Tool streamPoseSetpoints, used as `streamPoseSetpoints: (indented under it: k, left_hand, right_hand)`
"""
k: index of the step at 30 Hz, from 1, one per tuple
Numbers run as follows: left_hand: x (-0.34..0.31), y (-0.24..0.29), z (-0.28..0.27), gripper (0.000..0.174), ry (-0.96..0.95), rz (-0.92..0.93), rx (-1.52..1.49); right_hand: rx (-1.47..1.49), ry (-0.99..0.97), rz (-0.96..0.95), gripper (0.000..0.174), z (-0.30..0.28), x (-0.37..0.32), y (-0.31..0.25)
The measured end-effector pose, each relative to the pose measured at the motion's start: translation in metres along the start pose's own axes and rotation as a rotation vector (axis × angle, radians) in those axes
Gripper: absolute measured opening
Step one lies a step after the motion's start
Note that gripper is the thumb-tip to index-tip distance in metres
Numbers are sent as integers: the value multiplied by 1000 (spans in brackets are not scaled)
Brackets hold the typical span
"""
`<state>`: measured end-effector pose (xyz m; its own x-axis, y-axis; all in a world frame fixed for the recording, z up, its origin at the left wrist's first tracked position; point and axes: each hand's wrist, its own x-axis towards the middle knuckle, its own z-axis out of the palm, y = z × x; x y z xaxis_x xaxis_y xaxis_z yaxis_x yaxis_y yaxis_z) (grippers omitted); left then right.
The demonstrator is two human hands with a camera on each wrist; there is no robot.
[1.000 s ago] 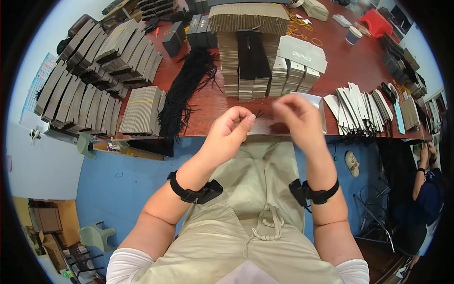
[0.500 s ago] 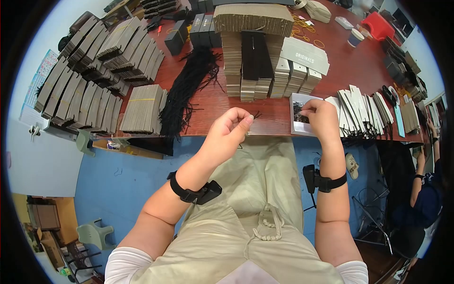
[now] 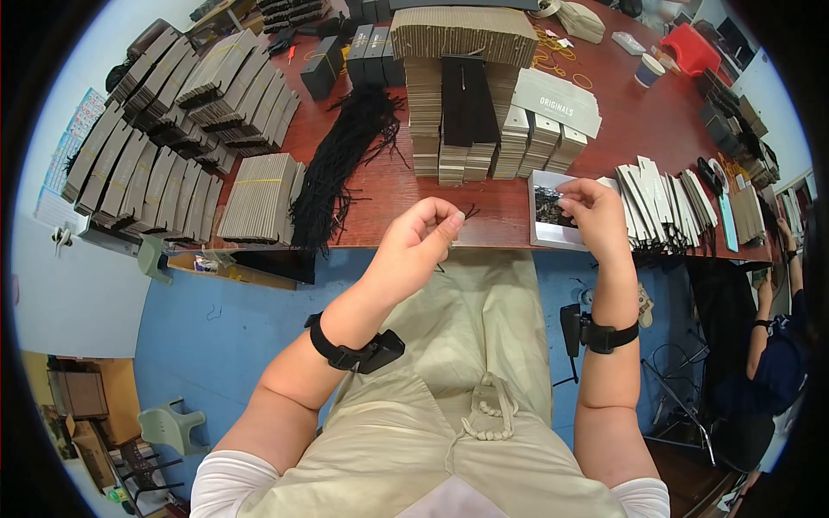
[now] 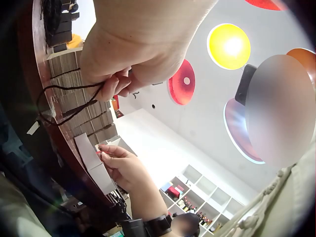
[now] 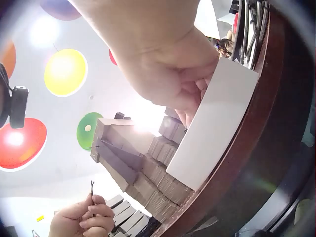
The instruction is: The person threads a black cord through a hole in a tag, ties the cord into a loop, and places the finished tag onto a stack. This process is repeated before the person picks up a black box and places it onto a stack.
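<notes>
My left hand (image 3: 421, 237) pinches a black cord (image 4: 65, 88) between thumb and fingers, over the table's front edge. Short cord ends (image 3: 471, 211) stick out past the fingertips, and in the left wrist view the rest hangs in a loop. My right hand (image 3: 599, 217) is over a small white box (image 3: 555, 236), thumb and fingers bent towards each other above its right side. Small dark, shiny pieces (image 3: 546, 205) lie in that box. I cannot tell whether a piece is between the right fingertips. In the right wrist view the box wall (image 5: 212, 123) partly hides those fingers.
Behind the hands rise tall stacks of brown card (image 3: 425, 112). A bundle of black cords (image 3: 341, 155) lies to their left, beside a banded card stack (image 3: 257, 203). White corded tags (image 3: 661, 203) lie right of the box. A paper cup (image 3: 648, 71) stands farther back.
My right hand moved right from near the left hand to the white box, then drew slightly back and right over it. The left hand stays in place with the cord.
</notes>
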<state>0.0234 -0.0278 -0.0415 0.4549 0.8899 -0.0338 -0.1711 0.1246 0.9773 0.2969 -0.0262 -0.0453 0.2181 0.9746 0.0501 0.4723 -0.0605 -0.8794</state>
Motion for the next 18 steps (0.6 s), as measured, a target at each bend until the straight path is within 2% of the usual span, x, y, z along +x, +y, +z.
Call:
streamPoseSetpoints:
  k: [11, 14, 18]
  left_hand:
    - [-1, -3, -2, 13, 0, -10, -13]
    - [0, -1, 1, 13, 14, 4, 11]
    - [1, 2, 3, 14, -6, 8, -54]
  right_hand:
    - [-17, 52, -103, 17, 3, -3, -1]
    - [464, -76, 14, 20, 7, -14, -19]
    - [780, -312, 70, 21, 28, -34, -48]
